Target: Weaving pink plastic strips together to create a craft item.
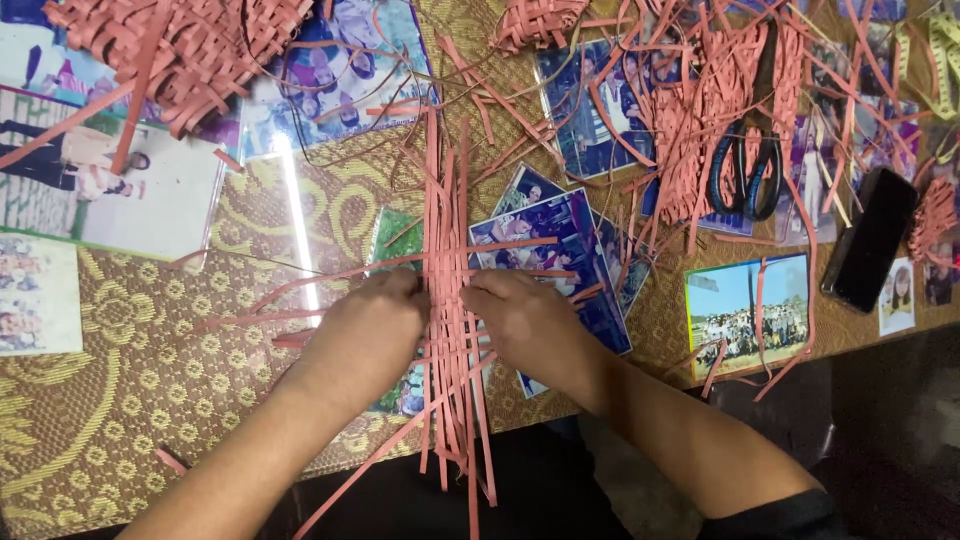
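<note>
Head view | hands pinch flat pink strips | glossy tabletop

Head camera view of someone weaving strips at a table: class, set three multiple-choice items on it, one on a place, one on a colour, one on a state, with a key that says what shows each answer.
1. Where do the scissors lie?
A. Between the two hands
B. Far side of the table, right of the hands, beside the black phone
C. On the floor

2. What colour are the woven strips?
A. Salmon pink
B. Bright green
C. White

3. What are the left hand and right hand doing?
A. Resting apart, off the work
B. Lifting the phone
C. Pressing on the crossing strips from either side

Key: 1 B, the blue-handled scissors rest among loose strips just left of the phone. 2 A, every strip is salmon pink. 3 C, both hands' fingers sit on the strips where horizontal ones cross the vertical bundle.
</note>
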